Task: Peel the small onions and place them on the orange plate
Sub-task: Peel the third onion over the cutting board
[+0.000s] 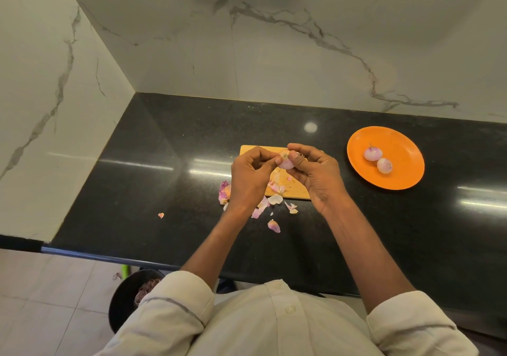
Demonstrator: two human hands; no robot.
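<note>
Both hands' fingertips pinch one small onion (285, 161).

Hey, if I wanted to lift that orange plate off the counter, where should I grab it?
Probably the orange plate's bare near rim, from the front: it lies flat on the counter, and the two onions sit left of centre.
</note>
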